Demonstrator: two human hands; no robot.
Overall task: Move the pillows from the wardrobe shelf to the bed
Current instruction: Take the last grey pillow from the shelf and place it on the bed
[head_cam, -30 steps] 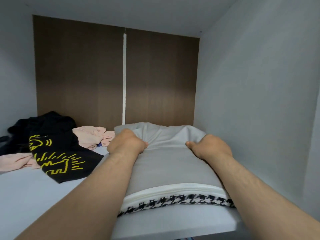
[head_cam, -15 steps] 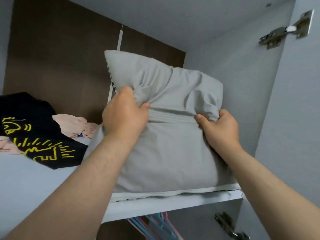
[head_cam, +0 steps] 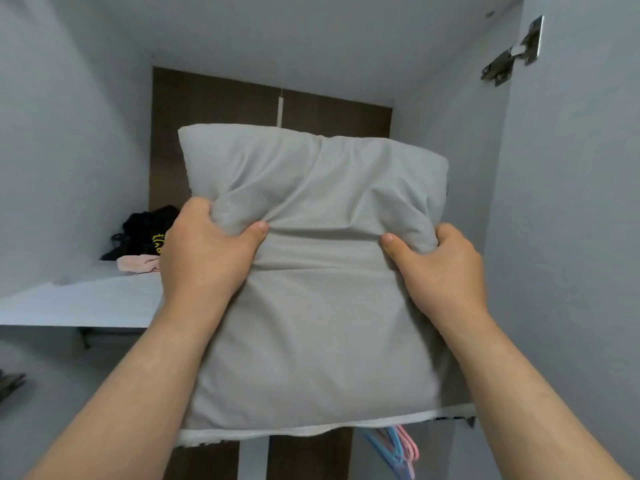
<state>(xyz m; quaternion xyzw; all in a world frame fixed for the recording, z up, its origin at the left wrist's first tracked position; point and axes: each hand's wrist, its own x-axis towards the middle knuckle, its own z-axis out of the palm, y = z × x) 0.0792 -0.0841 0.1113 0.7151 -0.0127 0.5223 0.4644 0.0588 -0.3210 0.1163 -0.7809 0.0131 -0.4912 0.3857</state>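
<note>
both hands, left (head_cam: pixel 204 258) and right (head_cam: pixel 440 268), bunch the grey pillow (head_cam: pixel 311 323) cover mid-face, holding it upright and clear of the shelf (head_cam: pixel 79 299) to carry out.

No legible text, label or number; yellow print on black garment (head_cam: pixel 147 230) too partial to read.

Pillow (head_cam: pixel 322 306) now clear of shelf (head_cam: pixel 79 299).
</note>
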